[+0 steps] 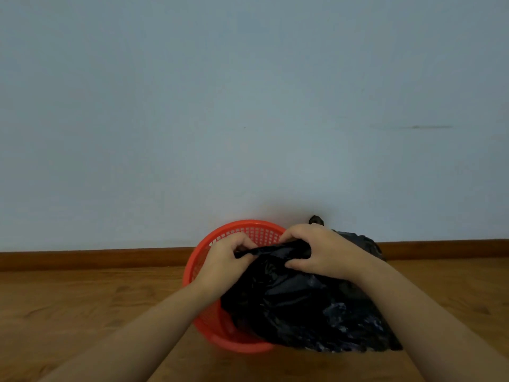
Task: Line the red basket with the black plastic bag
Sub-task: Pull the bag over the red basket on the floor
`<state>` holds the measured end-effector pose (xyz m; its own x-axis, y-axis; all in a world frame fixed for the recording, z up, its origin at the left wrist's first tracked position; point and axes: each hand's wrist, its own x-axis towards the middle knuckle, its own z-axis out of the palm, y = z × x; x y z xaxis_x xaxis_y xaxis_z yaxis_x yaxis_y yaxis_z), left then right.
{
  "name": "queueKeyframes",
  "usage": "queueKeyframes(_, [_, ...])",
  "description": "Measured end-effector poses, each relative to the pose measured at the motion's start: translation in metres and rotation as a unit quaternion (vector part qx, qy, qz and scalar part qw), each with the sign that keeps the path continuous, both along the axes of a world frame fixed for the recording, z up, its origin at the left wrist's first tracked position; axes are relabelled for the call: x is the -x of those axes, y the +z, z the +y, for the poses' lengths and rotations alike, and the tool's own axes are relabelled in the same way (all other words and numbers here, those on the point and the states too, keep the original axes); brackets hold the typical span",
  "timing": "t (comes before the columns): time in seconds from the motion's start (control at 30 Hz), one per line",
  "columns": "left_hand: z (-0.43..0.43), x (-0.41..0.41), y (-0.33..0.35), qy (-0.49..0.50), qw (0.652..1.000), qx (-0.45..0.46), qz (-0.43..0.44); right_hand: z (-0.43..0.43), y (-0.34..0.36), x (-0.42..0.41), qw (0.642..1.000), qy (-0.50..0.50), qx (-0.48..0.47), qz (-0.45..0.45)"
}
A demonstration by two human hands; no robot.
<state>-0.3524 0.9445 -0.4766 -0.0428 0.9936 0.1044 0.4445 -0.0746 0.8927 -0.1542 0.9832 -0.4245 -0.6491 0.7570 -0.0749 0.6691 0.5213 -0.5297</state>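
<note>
Both hands (224, 259) (316, 252) pinch the black bag (303, 307) over the red basket (209, 321).

red basket (249, 232) upright on floor | black plastic bag (300, 307) crumpled over rim

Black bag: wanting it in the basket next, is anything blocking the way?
Nothing visible. The left hand and right hand grip the black bag over the red basket; its visible inside is bare, the bag hides the rest.
</note>
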Motion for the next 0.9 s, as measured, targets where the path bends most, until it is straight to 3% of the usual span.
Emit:
queueKeyframes(0.17, [-0.004, 0.017, -0.002, 0.047, 0.998, 0.022, -0.02, 0.006, 0.001, -0.009, 0.999, -0.032, 0.005, -0.013])
queueKeyframes(0.43, [-0.015, 0.026, 0.009, -0.049, 0.998, 0.017, 0.047, 0.006, -0.001, 0.02, 0.999, -0.02, -0.036, 0.009])
queueKeyframes(0.57, [-0.012, 0.018, 0.018, -0.041, 0.997, -0.029, 0.056, 0.003, -0.006, 0.044, 0.998, 0.004, -0.068, 0.019])
queueKeyframes(0.7, [-0.007, 0.016, 0.013, -0.006, 1.0, 0.003, -0.027, 0.006, -0.009, 0.043, 0.997, -0.002, -0.069, 0.037])
queueKeyframes(0.9, [0.0, 0.017, -0.003, 0.042, 0.99, 0.027, -0.129, 0.013, -0.012, 0.013, 0.999, -0.033, -0.03, -0.008])
